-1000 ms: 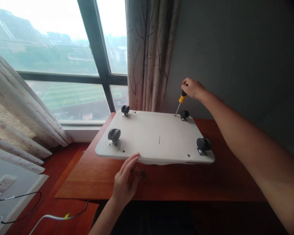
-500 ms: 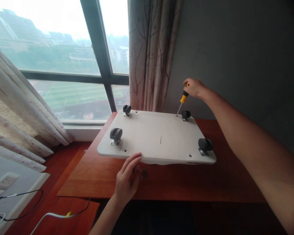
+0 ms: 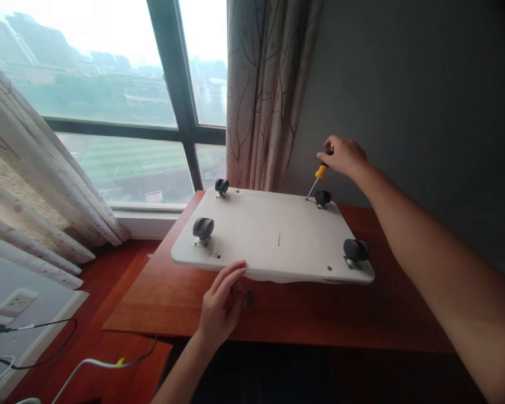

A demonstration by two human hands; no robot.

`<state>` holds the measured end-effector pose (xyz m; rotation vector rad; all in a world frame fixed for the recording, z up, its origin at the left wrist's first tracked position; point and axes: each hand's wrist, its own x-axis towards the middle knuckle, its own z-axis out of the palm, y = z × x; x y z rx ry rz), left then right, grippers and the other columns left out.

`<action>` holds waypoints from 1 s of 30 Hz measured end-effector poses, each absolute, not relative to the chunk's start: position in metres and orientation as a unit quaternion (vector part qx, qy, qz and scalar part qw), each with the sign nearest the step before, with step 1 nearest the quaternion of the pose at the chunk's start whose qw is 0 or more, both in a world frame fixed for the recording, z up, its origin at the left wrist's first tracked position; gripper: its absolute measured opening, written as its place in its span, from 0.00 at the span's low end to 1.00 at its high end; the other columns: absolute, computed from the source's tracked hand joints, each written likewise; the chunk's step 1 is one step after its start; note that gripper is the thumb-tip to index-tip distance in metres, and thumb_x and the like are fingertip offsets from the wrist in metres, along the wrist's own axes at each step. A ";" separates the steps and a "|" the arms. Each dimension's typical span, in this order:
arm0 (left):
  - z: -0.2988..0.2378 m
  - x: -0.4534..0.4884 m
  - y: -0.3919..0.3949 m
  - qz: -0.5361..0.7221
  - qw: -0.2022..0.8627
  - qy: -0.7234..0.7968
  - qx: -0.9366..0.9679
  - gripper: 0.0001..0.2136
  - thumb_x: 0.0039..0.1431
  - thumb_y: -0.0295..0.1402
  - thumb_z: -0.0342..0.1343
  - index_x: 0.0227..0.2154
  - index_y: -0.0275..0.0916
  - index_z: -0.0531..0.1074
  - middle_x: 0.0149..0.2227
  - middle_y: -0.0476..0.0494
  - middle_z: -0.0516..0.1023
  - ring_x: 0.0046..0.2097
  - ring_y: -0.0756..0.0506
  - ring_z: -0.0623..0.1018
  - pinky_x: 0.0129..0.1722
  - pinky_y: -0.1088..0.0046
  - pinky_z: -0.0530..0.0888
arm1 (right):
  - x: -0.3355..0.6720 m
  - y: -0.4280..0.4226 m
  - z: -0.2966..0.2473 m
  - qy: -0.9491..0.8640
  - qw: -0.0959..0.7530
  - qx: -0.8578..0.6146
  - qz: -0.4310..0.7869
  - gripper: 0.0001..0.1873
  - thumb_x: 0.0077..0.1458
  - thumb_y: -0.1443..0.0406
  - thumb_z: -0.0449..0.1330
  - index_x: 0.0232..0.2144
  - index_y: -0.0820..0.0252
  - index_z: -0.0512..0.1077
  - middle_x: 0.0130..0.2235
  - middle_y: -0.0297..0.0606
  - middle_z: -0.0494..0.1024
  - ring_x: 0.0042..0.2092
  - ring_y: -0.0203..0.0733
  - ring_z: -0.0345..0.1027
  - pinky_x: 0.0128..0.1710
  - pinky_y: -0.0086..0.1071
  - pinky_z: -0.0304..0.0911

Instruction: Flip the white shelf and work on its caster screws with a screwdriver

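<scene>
A white board (image 3: 261, 224) with rounded corners lies flat, a dark caster wheel near each corner. My right hand (image 3: 343, 154) grips the handle of a yellow and black screwdriver (image 3: 320, 171). The shaft slants down to a hole at the far edge, beside the far right caster (image 3: 322, 198). At the near edge, my left hand (image 3: 225, 294) rests its fingertips on the board, fingers extended and holding nothing. A few small screws (image 3: 249, 298) lie just right of that hand. Other holes show near the near left caster (image 3: 203, 229) and near right caster (image 3: 356, 251).
The board sits on a reddish-brown wooden table (image 3: 151, 303) close to a window (image 3: 138, 163). Curtains (image 3: 273, 95) hang behind, next to a grey wall (image 3: 404, 84). At the lower left are a wall socket (image 3: 17, 303) and cables (image 3: 92, 363).
The screwdriver handle has tipped slightly further right in my right hand, its tip staying at the same hole. The whole view has shifted a little; my left hand keeps its place on the board.
</scene>
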<state>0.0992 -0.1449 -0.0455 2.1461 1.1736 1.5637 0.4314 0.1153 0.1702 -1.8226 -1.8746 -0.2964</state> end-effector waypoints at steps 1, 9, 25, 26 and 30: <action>-0.046 0.099 -0.145 0.534 0.119 0.401 0.734 0.19 0.64 0.21 0.50 0.56 0.42 0.70 0.57 0.38 0.74 0.58 0.42 0.76 0.51 0.67 0.79 | 0.431 0.115 0.169 -0.682 0.247 -0.677 -0.126 0.19 0.54 0.54 0.62 0.46 0.53 0.73 0.44 0.47 0.78 0.46 0.56 0.71 0.44 0.46 0.66; -0.045 0.100 -0.145 0.538 0.119 0.398 0.734 0.19 0.64 0.20 0.50 0.54 0.42 0.71 0.57 0.38 0.75 0.58 0.42 0.76 0.53 0.64 0.79 | 0.434 0.121 0.170 -0.696 0.255 -0.670 -0.041 0.19 0.54 0.62 0.61 0.49 0.51 0.71 0.47 0.42 0.77 0.44 0.51 0.72 0.42 0.43 0.68; -0.043 0.100 -0.145 0.538 0.115 0.399 0.734 0.19 0.63 0.20 0.50 0.54 0.41 0.71 0.56 0.38 0.75 0.58 0.42 0.76 0.54 0.64 0.78 | 0.440 0.113 0.162 -0.640 0.266 -0.707 -0.140 0.25 0.57 0.51 0.59 0.51 0.61 0.71 0.46 0.56 0.78 0.48 0.63 0.71 0.46 0.52 0.64; -0.044 0.100 -0.145 0.538 0.114 0.398 0.734 0.19 0.63 0.20 0.50 0.54 0.41 0.71 0.56 0.38 0.75 0.58 0.42 0.76 0.54 0.64 0.78 | 0.440 0.113 0.161 -0.634 0.266 -0.710 -0.151 0.26 0.58 0.51 0.58 0.51 0.62 0.71 0.46 0.58 0.78 0.49 0.64 0.71 0.46 0.53 0.64; -0.043 0.100 -0.145 0.541 0.114 0.396 0.733 0.20 0.62 0.19 0.50 0.54 0.41 0.72 0.57 0.39 0.75 0.58 0.42 0.76 0.53 0.65 0.78 | 0.446 0.119 0.160 -0.678 0.288 -0.673 -0.063 0.22 0.58 0.60 0.57 0.54 0.57 0.69 0.49 0.49 0.78 0.47 0.55 0.72 0.44 0.46 0.67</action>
